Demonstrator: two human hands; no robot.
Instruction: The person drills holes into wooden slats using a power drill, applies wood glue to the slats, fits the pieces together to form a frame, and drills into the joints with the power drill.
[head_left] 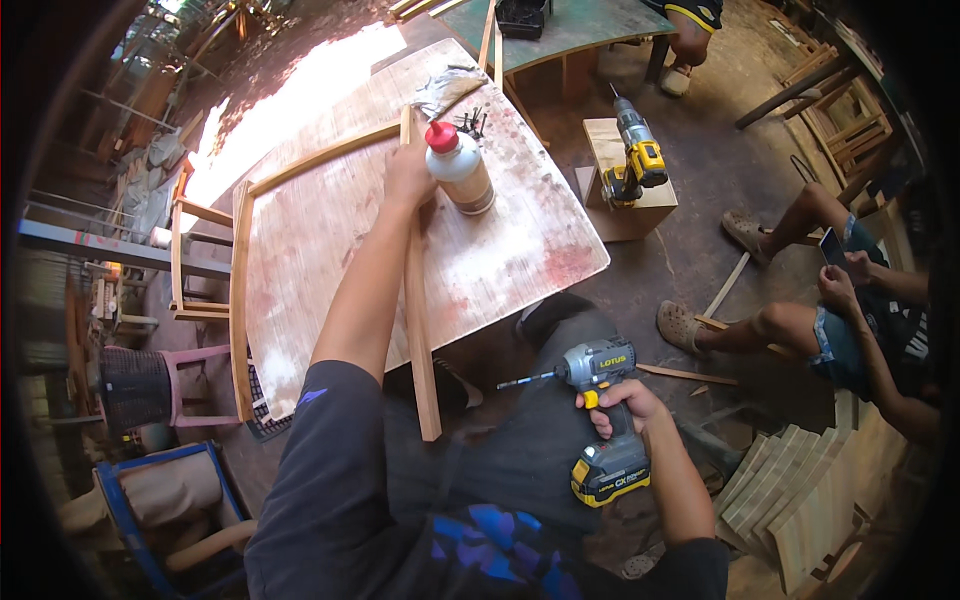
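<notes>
The plywood tabletop (pixel 330 230) fills the middle of the view, pale and stained reddish toward its near right corner. A wooden frame (pixel 240 300) of thin slats lies on it: one slat runs down the left edge, one along the far edge, and a long slat (pixel 418 320) comes from the far corner toward the person and overhangs the near edge of the table. The left arm stretches far forward, almost straight, and the left hand (pixel 408 175) rests palm down on the upper part of that long slat, fingers closed over it and pressing it against the top. The right arm is bent and held low at the person's right side, off the table; the right hand (pixel 622 403) is wrapped tight around the grip of a grey and yellow cordless drill (pixel 598 420), whose bit points left toward the overhanging slat end. Just right of the left hand stands a glue bottle (pixel 462 168) with a red cap. Beyond it lies a small pile of dark screws (pixel 472 122).
</notes>
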